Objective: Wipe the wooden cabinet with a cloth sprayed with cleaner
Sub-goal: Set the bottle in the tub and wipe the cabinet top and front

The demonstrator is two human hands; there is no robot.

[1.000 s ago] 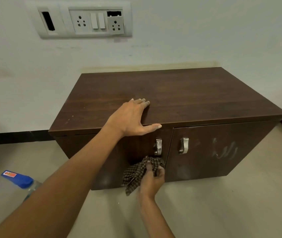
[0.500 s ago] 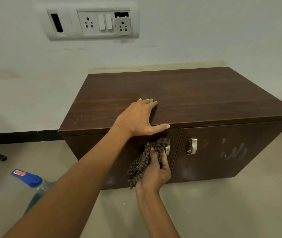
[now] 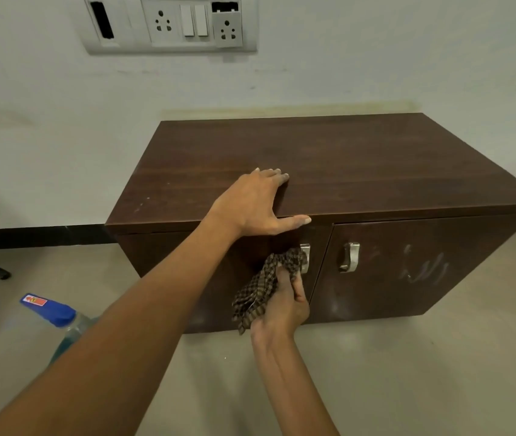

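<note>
1. Pale wall (image 3: 376, 64) stands behind the low cabinet (image 3: 344, 171), with a grey switch panel (image 3: 170, 25) of sockets and switches above it and a light tiled floor (image 3: 407, 372) below.
2. Compared with a second ago, the right hand (image 3: 285, 306) has risen. The cloth (image 3: 260, 287) was then below the left door handle (image 3: 305, 258) and now its top edge lies against that handle.
3. The left hand (image 3: 252, 206) keeps its place on the front edge of the cabinet top. Its fingers lie flat and straight on the wood and the thumb points right along the front lip, so it grasps nothing.
4. The view has swung left since then, so the cabinet now sits further right in the picture and more of the bottle (image 3: 58, 316) shows at lower left.
5. The right hand is clenched round the cloth, which is bunched in the fingers against the left door (image 3: 219, 278), and a loose tail hangs down to the left of the wrist.
6. The cloth is a small dark brown and tan check, crumpled.
7. The cabinet is dark brown wood grain with two doors, each with a curved metal handle near the middle seam. The right door handle (image 3: 350, 256) is uncovered.
8. Pale finger-like smears (image 3: 423, 267) mark the right door (image 3: 392, 294), and small light specks dot the top near its left corner.
9. The bottle is clear with blue liquid and a blue cap bearing a red label, and it stands on the floor left of the cabinet, partly behind the left forearm.
</note>
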